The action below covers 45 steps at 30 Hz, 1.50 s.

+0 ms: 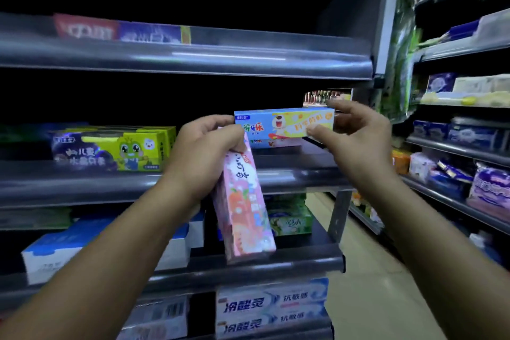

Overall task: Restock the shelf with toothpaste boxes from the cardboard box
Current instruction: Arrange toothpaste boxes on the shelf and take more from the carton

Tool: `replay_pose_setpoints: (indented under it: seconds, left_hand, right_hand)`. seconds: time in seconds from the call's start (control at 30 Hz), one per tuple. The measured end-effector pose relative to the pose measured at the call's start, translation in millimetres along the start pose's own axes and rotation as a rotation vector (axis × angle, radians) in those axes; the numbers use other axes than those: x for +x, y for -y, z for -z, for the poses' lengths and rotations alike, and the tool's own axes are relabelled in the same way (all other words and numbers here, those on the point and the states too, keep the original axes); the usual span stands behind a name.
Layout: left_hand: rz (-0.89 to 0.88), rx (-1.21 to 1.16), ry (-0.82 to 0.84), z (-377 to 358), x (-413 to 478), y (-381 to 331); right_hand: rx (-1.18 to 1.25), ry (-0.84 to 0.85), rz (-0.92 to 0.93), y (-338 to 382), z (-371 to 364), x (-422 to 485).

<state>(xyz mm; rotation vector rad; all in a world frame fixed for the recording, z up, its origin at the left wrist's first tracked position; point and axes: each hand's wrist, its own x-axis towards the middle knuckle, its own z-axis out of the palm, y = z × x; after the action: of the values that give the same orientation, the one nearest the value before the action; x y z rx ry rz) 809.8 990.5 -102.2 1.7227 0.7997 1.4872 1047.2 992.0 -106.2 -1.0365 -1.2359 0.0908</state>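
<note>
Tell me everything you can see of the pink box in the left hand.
The pink box is a long, slim carton, seemingly glossy cardboard, printed with white characters and an orange fruit picture. The left hand grips its upper end; the rest hangs steeply, lower end tilted rightward, in front of the shelf edge below. Its top corner lies near the blue box; contact unclear.

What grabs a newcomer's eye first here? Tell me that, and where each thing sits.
The bright blue-and-yellow toothpaste box stands out at centre, held level over the middle shelf between the left hand and the right hand. A pink toothpaste box hangs steeply from the left hand, just below it. Farther left on that shelf sit lime-green and purple boxes.
</note>
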Motion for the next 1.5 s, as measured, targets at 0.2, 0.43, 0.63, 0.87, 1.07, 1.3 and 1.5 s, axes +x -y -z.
replay_pose_setpoints:
  seconds: [0.2,0.43,0.63,0.87,1.07,1.3,1.5]
  left_hand:
    - [0.102,0.319,0.029,-15.0,10.8,-5.1]
    - [0.347,0.395,0.143,-24.4,14.9,-17.8]
    - [0.364,0.364,0.127,-23.9,10.7,-15.6]
    - [0.029,0.218,-0.163,-10.6,-2.8,-2.4]
    - [-0.092,-0.002,-0.17,-5.3,-19.0,5.8]
    - [-0.14,-0.134,-0.073,-9.4,-24.3,22.4]
    - [-0.226,-0.012,-0.166,-18.5,-16.7,18.8]
  right_hand:
    - [-0.247,-0.018,-0.047,-28.3,-0.1,13.0]
    - [-0.405,0.076,-0.205,-32.1,2.3,22.5]
    - [-0.38,0.095,-0.218,-33.6,2.7,18.5]
    - [-0.419,-0.091,0.102,-2.3,19.4,-26.0]
    - [0.101,0.331,-0.202,37.5,22.7,-100.6]
    - [0.273,0.36,-0.336,36.2,20.0,-116.4]
    - [0.297,0.233,-0.262,23.9,27.1,-103.6]
